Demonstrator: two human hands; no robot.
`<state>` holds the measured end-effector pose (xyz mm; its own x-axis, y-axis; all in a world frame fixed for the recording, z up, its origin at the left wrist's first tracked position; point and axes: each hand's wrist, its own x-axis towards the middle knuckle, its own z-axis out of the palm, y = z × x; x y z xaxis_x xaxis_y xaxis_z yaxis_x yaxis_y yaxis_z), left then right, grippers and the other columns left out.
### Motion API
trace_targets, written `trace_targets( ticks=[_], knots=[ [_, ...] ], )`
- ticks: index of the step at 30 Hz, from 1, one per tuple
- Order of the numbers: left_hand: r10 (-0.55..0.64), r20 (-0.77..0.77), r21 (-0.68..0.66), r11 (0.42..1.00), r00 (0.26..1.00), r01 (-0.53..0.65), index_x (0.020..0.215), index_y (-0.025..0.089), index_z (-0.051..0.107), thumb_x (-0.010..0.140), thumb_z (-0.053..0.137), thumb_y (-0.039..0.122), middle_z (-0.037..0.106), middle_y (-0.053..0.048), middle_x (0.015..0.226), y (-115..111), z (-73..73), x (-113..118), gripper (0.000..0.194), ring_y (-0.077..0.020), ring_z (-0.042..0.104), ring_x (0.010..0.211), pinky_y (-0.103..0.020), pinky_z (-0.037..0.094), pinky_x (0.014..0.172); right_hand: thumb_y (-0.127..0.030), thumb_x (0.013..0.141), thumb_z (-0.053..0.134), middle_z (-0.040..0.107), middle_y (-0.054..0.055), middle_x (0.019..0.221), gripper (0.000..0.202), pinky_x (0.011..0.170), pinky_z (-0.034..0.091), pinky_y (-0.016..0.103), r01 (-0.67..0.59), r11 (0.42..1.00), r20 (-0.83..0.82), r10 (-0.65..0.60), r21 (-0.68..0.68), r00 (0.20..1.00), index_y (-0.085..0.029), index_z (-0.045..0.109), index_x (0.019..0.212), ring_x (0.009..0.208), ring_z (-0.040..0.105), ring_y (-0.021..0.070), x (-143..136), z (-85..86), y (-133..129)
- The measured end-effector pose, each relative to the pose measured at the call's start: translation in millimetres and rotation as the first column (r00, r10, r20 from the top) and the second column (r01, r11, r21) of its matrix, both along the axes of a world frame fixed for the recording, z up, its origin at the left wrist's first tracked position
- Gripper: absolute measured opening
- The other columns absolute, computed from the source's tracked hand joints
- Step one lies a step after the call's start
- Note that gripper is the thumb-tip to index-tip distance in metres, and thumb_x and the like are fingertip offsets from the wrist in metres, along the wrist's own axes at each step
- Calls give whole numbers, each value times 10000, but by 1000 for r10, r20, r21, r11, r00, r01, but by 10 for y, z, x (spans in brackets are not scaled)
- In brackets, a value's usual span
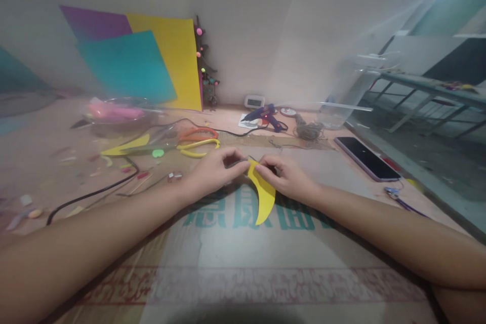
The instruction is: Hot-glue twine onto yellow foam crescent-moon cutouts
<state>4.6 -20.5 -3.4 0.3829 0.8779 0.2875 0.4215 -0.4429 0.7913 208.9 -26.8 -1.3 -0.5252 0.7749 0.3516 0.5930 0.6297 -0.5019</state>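
A curved, crescent-shaped piece of yellow paper [265, 195] hangs between my hands over the middle of the table. My left hand [228, 166] is closed in a pinch at its upper end, thumb and fingers together. On the other side, my right hand [284, 174] pinches the same upper end from the right. The pointed tip of the crescent hangs free toward me. Just beyond my left hand lie scissors with orange and yellow handles [199, 148]. Underneath is a white printed sheet [235, 248] with green characters and a red border.
A purple glue gun [270, 117] with a black cord, a small digital clock [254, 102] and grey string [308, 130] stand behind. At right lies a phone [367, 158]. Coloured sheets [129, 63] lean on the wall; yellow scraps [131, 147] lie left. A clear container [339, 101] stands back right.
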Motion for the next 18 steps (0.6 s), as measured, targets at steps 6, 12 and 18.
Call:
trace_targets(
  ticks=[6,12,18],
  knots=[
    [-64,23,-32,997,998,64,798,160,609,867,528,346,613,0,736,-6,-8,-5,214,-133,561,678,-246,436,630,-289,908,463,512,-13,604,280,542,330,218,-32,997,-23,33,65,999,-166,525,664,567,462,94,3,8,-16],
    [9,94,112,994,996,-20,947,171,526,817,615,277,576,-18,873,17,-68,16,189,-145,567,793,-265,463,700,-293,910,459,462,-27,570,302,520,302,223,11,997,-28,-9,72,1000,-169,512,640,541,419,90,20,1,3],
    [-73,-6,312,948,997,72,1134,211,559,886,552,232,609,-31,938,18,-83,-26,248,-153,579,840,-300,471,763,-290,914,455,477,-26,580,287,523,309,222,-9,998,-31,11,56,999,-171,517,660,543,427,90,17,-5,5]
  ],
)
